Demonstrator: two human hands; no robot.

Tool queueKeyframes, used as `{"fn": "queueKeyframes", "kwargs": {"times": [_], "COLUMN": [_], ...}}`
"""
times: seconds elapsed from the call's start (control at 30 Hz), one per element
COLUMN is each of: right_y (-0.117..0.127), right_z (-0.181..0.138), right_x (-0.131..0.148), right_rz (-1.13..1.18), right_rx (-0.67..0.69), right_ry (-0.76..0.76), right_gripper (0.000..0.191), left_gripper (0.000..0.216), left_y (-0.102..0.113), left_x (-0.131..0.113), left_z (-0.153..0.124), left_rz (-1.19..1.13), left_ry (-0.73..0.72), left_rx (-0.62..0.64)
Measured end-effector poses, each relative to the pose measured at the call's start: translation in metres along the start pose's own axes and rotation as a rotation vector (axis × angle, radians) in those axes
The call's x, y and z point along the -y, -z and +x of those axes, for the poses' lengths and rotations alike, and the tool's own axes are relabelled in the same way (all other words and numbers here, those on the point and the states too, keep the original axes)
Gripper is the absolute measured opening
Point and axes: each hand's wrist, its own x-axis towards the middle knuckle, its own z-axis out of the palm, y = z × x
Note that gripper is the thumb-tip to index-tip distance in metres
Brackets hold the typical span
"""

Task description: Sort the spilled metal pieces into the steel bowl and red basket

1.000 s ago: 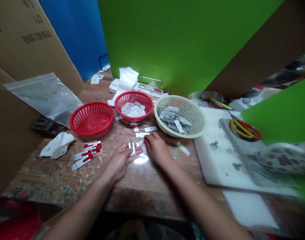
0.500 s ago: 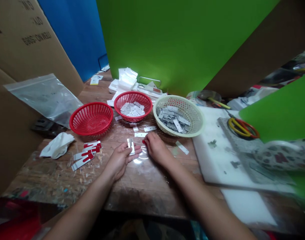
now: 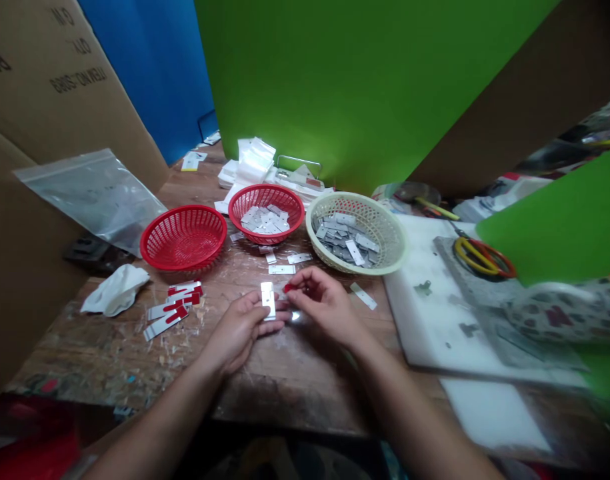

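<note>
My left hand lies palm up on the wooden table and grips a small shiny metal plate between thumb and fingers. My right hand is curled just to its right, thumb and forefinger pinching something small and red beside the plate. Three loose plates lie just beyond the hands. Behind them stand a red basket of light plates and a cream basket of grey plates.
An empty-looking red basket stands at the left, with red-and-white strips and a crumpled tissue in front. A plastic bag leans on cardboard. A white board with scissors lies on the right.
My right hand has lifted off the table and turned, now pinching at the plate's right edge. My left hand has shifted slightly right with the plate.
</note>
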Motion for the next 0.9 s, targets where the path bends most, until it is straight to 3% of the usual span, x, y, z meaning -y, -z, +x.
{"fn": "queueKeyframes", "kwargs": {"times": [0.13,0.3,0.9], "right_y": [-0.018,-0.022,-0.024], "right_z": [-0.019,-0.025,-0.033], "right_x": [0.021,0.029,0.031], "right_rz": [0.163,0.071,-0.116], "right_rx": [-0.026,-0.108,-0.131], "right_ry": [-0.102,-0.046,0.047], "right_gripper": [0.016,0.011,0.008], "left_gripper": [0.028,0.024,0.026], "left_y": [-0.012,-0.017,-0.018], "left_x": [-0.003,-0.002,-0.004], "left_z": [-0.02,-0.031,-0.037], "left_rz": [0.0,0.005,-0.009], "left_ry": [-0.001,0.006,-0.015], "left_rx": [0.085,0.107,0.118]}}
